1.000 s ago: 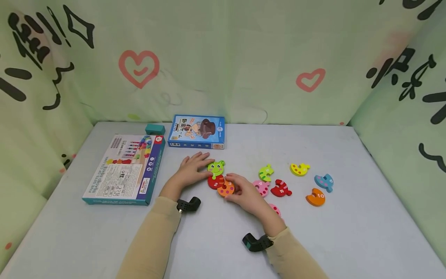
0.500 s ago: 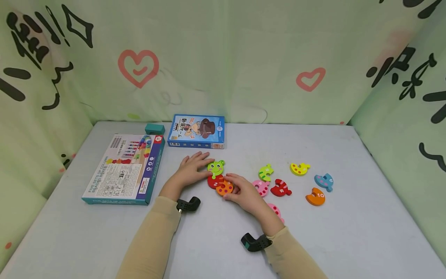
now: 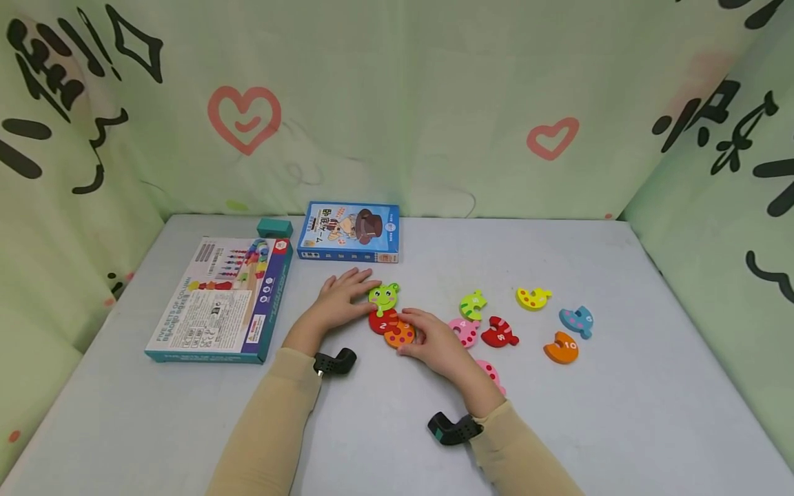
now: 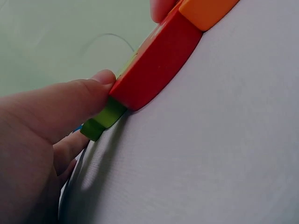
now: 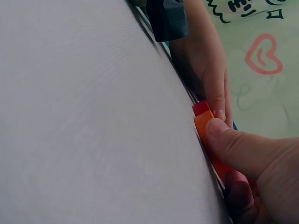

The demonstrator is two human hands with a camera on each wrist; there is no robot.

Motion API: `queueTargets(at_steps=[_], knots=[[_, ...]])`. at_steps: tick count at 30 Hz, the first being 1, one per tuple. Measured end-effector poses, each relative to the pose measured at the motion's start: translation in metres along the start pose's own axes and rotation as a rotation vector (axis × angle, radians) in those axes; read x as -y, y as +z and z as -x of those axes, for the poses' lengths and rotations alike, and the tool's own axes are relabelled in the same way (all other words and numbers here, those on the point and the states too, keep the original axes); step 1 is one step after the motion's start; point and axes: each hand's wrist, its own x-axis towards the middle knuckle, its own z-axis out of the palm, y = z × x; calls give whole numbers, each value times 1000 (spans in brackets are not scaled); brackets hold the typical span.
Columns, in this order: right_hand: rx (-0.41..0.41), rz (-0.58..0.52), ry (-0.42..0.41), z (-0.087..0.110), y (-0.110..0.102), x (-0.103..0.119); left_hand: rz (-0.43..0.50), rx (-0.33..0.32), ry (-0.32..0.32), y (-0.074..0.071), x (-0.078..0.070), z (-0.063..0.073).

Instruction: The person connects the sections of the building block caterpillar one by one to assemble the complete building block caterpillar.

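You were seating the orange piece [image 3: 400, 335] against the red piece [image 3: 382, 322] near the table's [image 3: 620, 413] middle, right hand [image 3: 437, 344] pinching orange, left hand [image 3: 338, 301] flat, fingers bracing the green head [image 3: 383, 296]; next, I'd judge, you needed the pink piece [image 3: 465, 332] on its right.

Three joined puzzle pieces between the hands: green head [image 3: 384, 297], red [image 3: 381, 322], orange [image 3: 400, 335]; seven loose pieces right of the right hand [image 3: 434, 344]: green [image 3: 473, 305], two pink [image 3: 465, 332], red [image 3: 499, 333], yellow [image 3: 532, 298], blue [image 3: 577, 321], orange [image 3: 562, 348]; two boxes [image 3: 217, 300] and one teal block [image 3: 275, 226] beyond the left hand [image 3: 338, 303].
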Motion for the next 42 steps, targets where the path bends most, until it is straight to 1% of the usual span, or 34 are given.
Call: queueTargets(at_steps=[6,10,13,16,21,24,27,30,38,42], knots=[[6,15,-9,0,0,1,2,-6,-1,-1,1,-1],[1,-12,26,6,-7,3,2,-4,1,0,2,-1],[-13,-50,44,12,-20,3,4,-2,5,2,1,-1],[-32,-55,25,19,-38,-2,13,-1,8,2,1,-1],[-49,-6,-11,29,-65,-19,14,2,8,2,1,-1],[-40,27,-16,33,-74,-31,12,-1,5,1,1,0],[-10,66,-29,35,-76,-40,12,2,3,1,1,0],[16,89,-41,36,-75,-44,16,6,2,1,1,1],[5,155,-10,35,-71,-43,14,-2,2,1,2,1],[10,167,-6,35,-71,-43,4,-1,6,1,4,0]])
